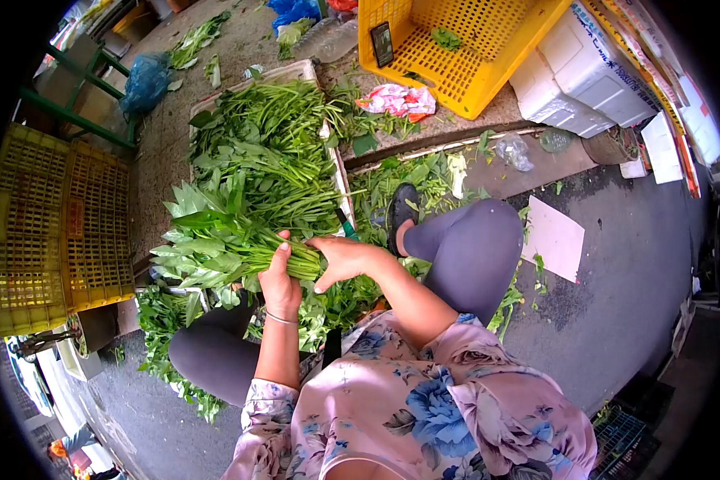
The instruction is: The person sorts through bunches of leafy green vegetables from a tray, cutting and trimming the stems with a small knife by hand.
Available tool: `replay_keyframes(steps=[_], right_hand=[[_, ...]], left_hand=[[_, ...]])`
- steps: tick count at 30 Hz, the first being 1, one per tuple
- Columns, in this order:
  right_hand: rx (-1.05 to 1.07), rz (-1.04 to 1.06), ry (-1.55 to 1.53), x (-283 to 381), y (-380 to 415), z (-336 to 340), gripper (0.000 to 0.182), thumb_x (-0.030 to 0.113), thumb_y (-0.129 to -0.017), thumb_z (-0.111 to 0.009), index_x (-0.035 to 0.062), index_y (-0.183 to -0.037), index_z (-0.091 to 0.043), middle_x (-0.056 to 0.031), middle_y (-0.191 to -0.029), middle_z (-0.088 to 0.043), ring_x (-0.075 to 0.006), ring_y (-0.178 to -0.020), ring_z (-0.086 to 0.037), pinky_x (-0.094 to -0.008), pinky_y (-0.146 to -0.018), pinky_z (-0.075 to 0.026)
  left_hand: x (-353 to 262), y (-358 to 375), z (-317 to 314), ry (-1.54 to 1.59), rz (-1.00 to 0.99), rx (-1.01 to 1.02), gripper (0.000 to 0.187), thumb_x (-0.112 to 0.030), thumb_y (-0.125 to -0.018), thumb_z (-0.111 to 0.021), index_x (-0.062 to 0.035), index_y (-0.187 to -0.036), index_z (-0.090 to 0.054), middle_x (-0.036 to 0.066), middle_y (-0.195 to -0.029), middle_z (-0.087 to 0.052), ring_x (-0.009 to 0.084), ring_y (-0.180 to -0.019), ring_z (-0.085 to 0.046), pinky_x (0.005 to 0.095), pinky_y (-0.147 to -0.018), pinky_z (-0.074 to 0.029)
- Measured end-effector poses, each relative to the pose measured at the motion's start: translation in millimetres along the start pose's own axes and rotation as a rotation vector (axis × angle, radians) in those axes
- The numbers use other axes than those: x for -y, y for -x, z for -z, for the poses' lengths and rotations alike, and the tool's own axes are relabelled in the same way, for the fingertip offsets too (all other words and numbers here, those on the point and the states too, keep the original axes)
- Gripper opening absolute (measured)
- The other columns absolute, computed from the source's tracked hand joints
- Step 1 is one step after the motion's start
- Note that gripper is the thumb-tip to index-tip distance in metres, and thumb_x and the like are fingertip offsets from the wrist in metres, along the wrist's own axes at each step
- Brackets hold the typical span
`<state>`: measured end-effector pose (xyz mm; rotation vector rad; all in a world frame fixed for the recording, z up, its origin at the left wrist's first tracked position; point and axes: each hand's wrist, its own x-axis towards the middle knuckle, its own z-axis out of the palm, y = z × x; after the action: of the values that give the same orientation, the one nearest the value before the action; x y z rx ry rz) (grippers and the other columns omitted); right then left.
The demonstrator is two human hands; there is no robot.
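Observation:
My left hand [280, 280] is wrapped round the stems of a bunch of water spinach [208, 240], its long leaves pointing left. At the cut stem ends, my right hand [346, 260] closes its thumb and fingers about the same bunch. Just beyond it, a white foam box [335, 160] is heaped with more of these greens [268, 128]. A small green and black object [347, 226] lies at the box's near right edge, close to my right hand. Loose leafy greens [316, 312] spread below my hands, between my knees.
Yellow crates [64, 228] stand at the left beside a green metal frame [80, 120]. A tilted yellow crate [456, 56] holds a phone [382, 45], with white foam boxes [580, 76] to its right. Leaf scraps [424, 172] and a white sheet [554, 238] lie on the ground.

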<state>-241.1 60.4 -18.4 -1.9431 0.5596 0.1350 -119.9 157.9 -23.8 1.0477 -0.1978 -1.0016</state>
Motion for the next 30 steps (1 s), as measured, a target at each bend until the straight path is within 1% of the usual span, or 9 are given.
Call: replay_keyframes(steps=[3, 7, 11, 12, 20, 23, 25, 28, 30], right_hand=[[-0.036, 0.094, -0.271, 3, 8, 8, 0.096, 0.038, -0.052, -0.079, -0.0038, -0.125, -0.033, -0.0223, -0.118, -0.046, -0.0298, -0.111, -0.046, -0.0333, -0.093, -0.037], [-0.08, 0.097, -0.229, 21, 4, 0, 0.099, 0.038, -0.051, -0.079, -0.0012, -0.128, -0.03, -0.0227, -0.117, -0.048, -0.0318, -0.108, -0.048, -0.0343, -0.092, -0.038], [-0.1, 0.116, -0.193, 18, -3, -14, 0.084, 0.035, -0.05, -0.08, -0.0021, -0.115, -0.043, -0.0211, -0.104, -0.056, -0.0311, -0.096, -0.055, -0.0354, -0.084, -0.043], [-0.099, 0.068, -0.202, 20, -2, -15, 0.067, 0.029, -0.053, -0.077, -0.0015, -0.106, -0.05, -0.0181, -0.095, -0.06, -0.0289, -0.088, -0.058, -0.0343, -0.078, -0.046], [-0.29, 0.093, -0.289, 19, -11, -37, 0.049, 0.02, -0.056, -0.067, 0.0024, -0.099, -0.053, -0.0184, -0.086, -0.061, -0.0317, -0.08, -0.06, -0.0363, -0.072, -0.048], [-0.391, 0.018, -0.279, 21, -12, -39, 0.045, 0.02, -0.059, -0.065, 0.0044, -0.099, -0.053, -0.0176, -0.083, -0.061, -0.0323, -0.077, -0.06, -0.0368, -0.07, -0.049], [-0.462, -0.115, -0.212, 30, -11, -36, 0.045, 0.022, -0.06, -0.067, 0.0037, -0.098, -0.053, -0.0179, -0.085, -0.062, -0.0309, -0.077, -0.061, -0.0371, -0.069, -0.049], [-0.513, -0.214, -0.079, 39, -7, -31, 0.042, 0.021, -0.063, -0.069, 0.002, -0.096, -0.051, -0.0177, -0.081, -0.062, -0.0327, -0.073, -0.06, -0.0386, -0.065, -0.049], [-0.614, -0.186, 0.056, 36, -9, -37, 0.039, 0.02, -0.064, -0.068, 0.002, -0.094, -0.05, -0.0174, -0.076, -0.061, -0.0359, -0.069, -0.059, -0.0403, -0.061, -0.048]], left_hand=[[2, -3, 8, 0.042, 0.05, 0.016, 0.03, 0.0, -0.078, -0.056, -0.0017, -0.108, -0.049, 0.008, -0.101, -0.058, 0.0167, -0.091, -0.054, 0.0313, -0.083, -0.044], [3, 0, 11, 0.011, 0.115, 0.031, 0.03, 0.0, -0.078, -0.056, -0.0019, -0.108, -0.049, 0.008, -0.101, -0.058, 0.0168, -0.09, -0.055, 0.0307, -0.082, -0.045], [0, 5, 9, 0.003, 0.123, 0.047, 0.032, -0.001, -0.077, -0.057, -0.0009, -0.108, -0.049, 0.009, -0.102, -0.059, 0.0165, -0.09, -0.055, 0.0295, -0.08, -0.046], [-5, 9, 5, -0.026, 0.12, 0.042, 0.032, -0.001, -0.077, -0.057, -0.0002, -0.108, -0.05, 0.009, -0.102, -0.059, 0.0166, -0.09, -0.055, 0.0297, -0.081, -0.046], [-12, 4, 9, -0.016, 0.177, 0.162, 0.03, -0.009, -0.08, -0.056, 0.0027, -0.107, -0.051, 0.012, -0.103, -0.058, 0.0219, -0.096, -0.055, 0.033, -0.087, -0.043], [-18, 8, -4, 0.03, 0.183, 0.029, 0.027, -0.007, -0.078, -0.06, 0.002, -0.103, -0.055, 0.011, -0.099, -0.06, 0.0183, -0.09, -0.056, 0.0308, -0.083, -0.044], [-10, 10, -4, 0.047, 0.116, -0.061, 0.042, -0.009, -0.075, -0.066, 0.0045, -0.111, -0.047, 0.011, -0.098, -0.058, 0.0173, -0.089, -0.055, 0.0298, -0.081, -0.044], [-7, 25, -15, -0.022, 0.065, -0.23, 0.096, -0.007, -0.067, -0.072, 0.0067, -0.132, -0.002, 0.013, -0.103, -0.049, 0.0199, -0.095, -0.05, 0.0305, -0.086, -0.039], [-10, 29, -25, -0.022, 0.011, -0.218, 0.099, -0.006, -0.065, -0.074, 0.0059, -0.132, -0.002, 0.012, -0.102, -0.048, 0.0198, -0.094, -0.051, 0.0312, -0.086, -0.04]])
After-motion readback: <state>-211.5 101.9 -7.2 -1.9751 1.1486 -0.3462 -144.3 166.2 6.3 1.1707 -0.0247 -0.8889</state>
